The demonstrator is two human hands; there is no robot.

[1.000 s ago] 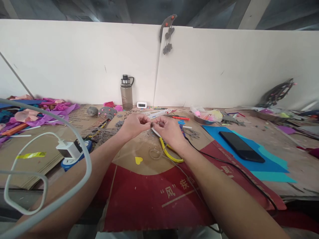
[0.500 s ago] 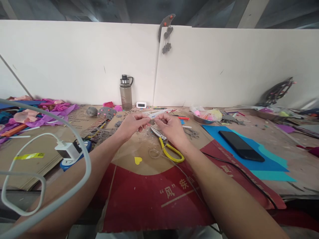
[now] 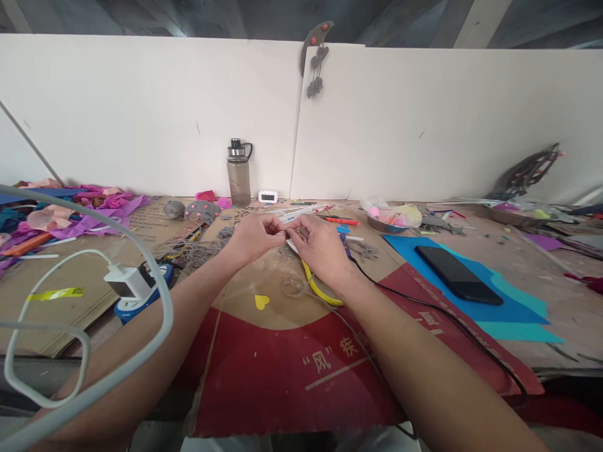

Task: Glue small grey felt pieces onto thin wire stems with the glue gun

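Both hands meet fingertip to fingertip, the left hand (image 3: 254,237) at nine o'clock and the right hand (image 3: 320,248) at three o'clock, fingers pinched narrow on what looks like a small grey piece (image 3: 286,234) lying crosswise between them above the bench (image 3: 518,263).

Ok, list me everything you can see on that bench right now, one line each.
water bottle: 1, smoky grey, upright at back wall
timer: 1, white, right of bottle
scissors: 1, yellow handles, partly under right hand
paper heart: 1, yellow, on cardboard
phone: 1, black, on blue sheet
charger plug: 1, white, left, with white cable
crepe paper: pile, purple and pink, far left
cardboard: 1, red and brown, under the arms
left hand: pinching grip on something small, not identifiable
right hand: fingertips meeting the left's
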